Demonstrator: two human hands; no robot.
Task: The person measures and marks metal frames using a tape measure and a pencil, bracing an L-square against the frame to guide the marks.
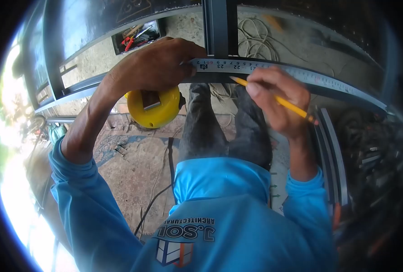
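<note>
Tape measure [158,112], its blade [228,65] laid along a dark metal bar [215,78]: fingers of the left hand [158,63] pinch the blade, those of the right hand [283,97] grip a pencil [288,106] near its edge. Marking seems underway, next calling for one exact stroke.
</note>
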